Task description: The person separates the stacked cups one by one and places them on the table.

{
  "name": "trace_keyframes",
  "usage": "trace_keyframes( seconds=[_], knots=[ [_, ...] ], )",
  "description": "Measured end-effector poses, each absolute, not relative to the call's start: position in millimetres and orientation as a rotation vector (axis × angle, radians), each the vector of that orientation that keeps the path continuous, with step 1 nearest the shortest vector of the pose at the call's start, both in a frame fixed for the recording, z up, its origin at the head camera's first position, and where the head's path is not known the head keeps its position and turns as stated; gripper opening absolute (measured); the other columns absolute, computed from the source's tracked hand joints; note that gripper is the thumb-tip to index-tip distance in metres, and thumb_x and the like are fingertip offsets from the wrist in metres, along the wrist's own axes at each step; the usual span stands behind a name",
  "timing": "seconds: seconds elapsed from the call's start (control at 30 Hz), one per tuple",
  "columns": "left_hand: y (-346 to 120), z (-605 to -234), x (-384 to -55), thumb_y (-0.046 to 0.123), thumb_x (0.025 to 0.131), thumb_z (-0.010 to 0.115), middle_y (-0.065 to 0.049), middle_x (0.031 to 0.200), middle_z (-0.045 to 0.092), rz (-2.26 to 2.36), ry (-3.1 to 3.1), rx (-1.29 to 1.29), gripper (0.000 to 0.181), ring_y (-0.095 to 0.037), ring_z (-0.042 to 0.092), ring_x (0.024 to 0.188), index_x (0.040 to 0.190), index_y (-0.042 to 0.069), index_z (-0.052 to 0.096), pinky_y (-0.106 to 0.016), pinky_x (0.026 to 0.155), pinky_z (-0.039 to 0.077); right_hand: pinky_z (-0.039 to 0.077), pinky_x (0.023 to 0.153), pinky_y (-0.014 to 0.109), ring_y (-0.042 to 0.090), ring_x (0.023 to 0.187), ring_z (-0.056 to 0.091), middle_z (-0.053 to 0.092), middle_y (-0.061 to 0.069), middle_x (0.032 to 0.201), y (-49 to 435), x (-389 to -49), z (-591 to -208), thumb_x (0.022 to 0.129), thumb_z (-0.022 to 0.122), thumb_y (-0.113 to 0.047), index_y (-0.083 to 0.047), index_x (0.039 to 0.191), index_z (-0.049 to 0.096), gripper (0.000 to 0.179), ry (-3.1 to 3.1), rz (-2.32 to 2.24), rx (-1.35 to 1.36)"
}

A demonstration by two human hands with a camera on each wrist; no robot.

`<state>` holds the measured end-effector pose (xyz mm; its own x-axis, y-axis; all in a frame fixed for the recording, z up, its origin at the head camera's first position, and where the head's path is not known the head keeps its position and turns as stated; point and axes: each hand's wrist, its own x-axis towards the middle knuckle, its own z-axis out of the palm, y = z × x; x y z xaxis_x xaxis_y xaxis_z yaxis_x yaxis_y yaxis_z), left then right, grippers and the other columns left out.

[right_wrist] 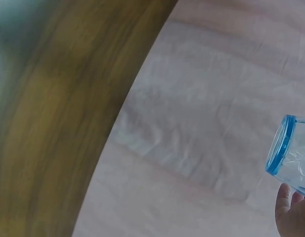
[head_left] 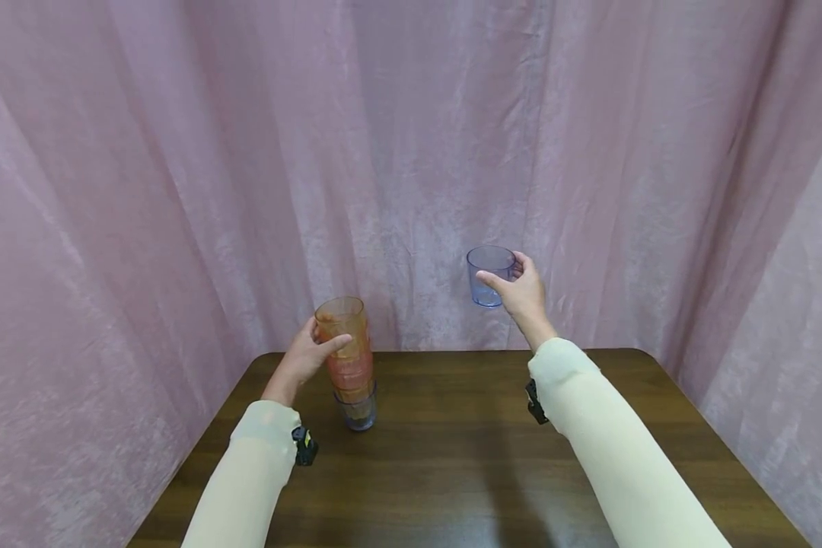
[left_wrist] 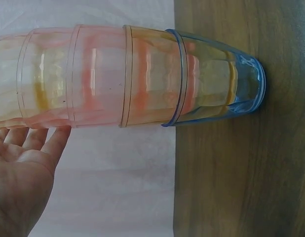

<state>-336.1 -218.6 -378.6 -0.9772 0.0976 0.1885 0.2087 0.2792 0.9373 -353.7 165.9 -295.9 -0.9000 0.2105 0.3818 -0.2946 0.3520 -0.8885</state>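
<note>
At the left of the table, a tall nested stack of clear plastic cups [head_left: 348, 369] stands upright. Yellow-orange and pink cups sit one in another, the lowest inside a blue cup [left_wrist: 248, 86] whose base is on the wood. My left hand [head_left: 306, 356] grips the topmost yellow-orange cup, thumb across the front and fingers round the far side; the left wrist view shows those fingers along the upper cups. Up in the air on the right, my right hand [head_left: 526, 295] holds a single clear blue cup [head_left: 482, 295] by its side, mouth upward.
The brown wooden table [head_left: 438, 457] has its far edge just behind the stack. A pink curtain [head_left: 411, 152] hangs close behind and on both sides. Both forearms wear cream sleeves [head_left: 616, 426], with a small black device [head_left: 304, 446] at each wrist.
</note>
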Motion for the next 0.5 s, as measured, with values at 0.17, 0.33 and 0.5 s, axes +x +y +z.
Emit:
trace_keyframes(
  seconds=[0.17,0.33,0.5],
  knots=[
    [-218.2,-378.3,-337.7,0.040,0.087,0.077,-0.016,0.149,0.044,-1.824,-2.437,-0.274,0.088,-0.033,0.042,0.135,0.154,0.014,0.027,-0.051,0.112,0.033,0.035,0.112,0.040,0.033,0.136,0.041,0.043,0.021,0.147,193.4,-353.5,-302.2,0.082,0.082,-0.039,-0.002,0.153,0.029,0.096,-2.173,1.557,0.018],
    [-220.0,-377.1,-337.0,0.042,0.087,0.076,-0.017,0.151,0.042,-1.810,-2.461,-0.271,0.091,-0.035,0.041,0.137,0.155,0.013,0.023,-0.052,0.113,0.032,0.035,0.112,0.041,0.034,0.135,0.041,0.042,0.022,0.147,218.7,-347.7,-309.7,0.083,0.081,-0.038,0.000,0.153,0.028,0.096,-2.158,1.541,-0.014],
    [-220.0,-367.1,-326.9,0.039,0.089,0.075,-0.020,0.155,0.035,-1.842,-2.495,-0.266,0.093,-0.039,0.036,0.140,0.157,0.010,0.017,-0.056,0.113,0.029,0.033,0.114,0.044,0.037,0.137,0.038,0.038,0.023,0.150,243.5,-341.9,-319.4,0.085,0.079,-0.040,-0.001,0.155,0.023,0.098,-2.179,1.517,-0.064]
  ],
)
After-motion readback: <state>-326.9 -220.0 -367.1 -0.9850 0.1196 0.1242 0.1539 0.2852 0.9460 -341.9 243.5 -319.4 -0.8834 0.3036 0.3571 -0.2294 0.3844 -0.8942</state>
